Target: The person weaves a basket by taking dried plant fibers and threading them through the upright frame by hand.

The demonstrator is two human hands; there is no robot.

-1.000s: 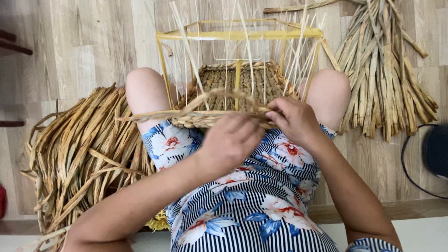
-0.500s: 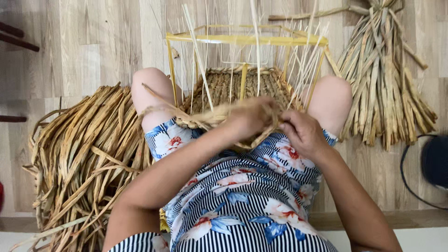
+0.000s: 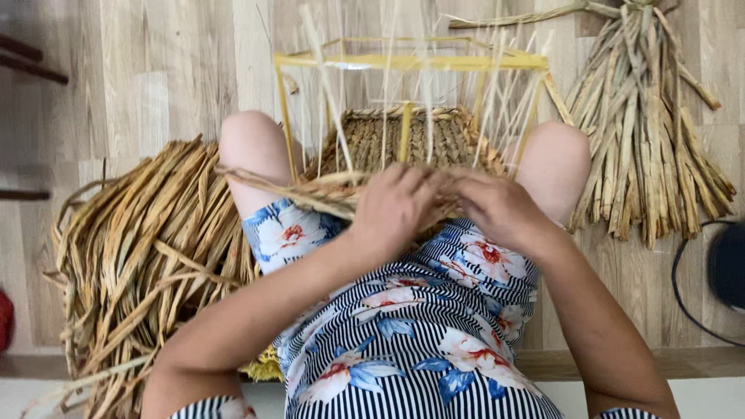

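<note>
Left hand [image 3: 396, 206] and right hand [image 3: 497, 208] are pinching a flat dried strand [image 3: 299, 188] against the half-woven basket [image 3: 434, 140]; light, pliable, likely brittle, best gripped near the weave.

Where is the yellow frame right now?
In the head view, the yellow frame stands top centre on the wooden floor, between the person's knees, around the woven basket, just beyond the left hand and right hand.

Both hands, left hand [image 3: 396, 209] and right hand [image 3: 500, 211], grip a dried straw strand [image 3: 287, 188] against the woven basket [image 3: 388, 140] inside a yellow frame [image 3: 403, 60].
</note>
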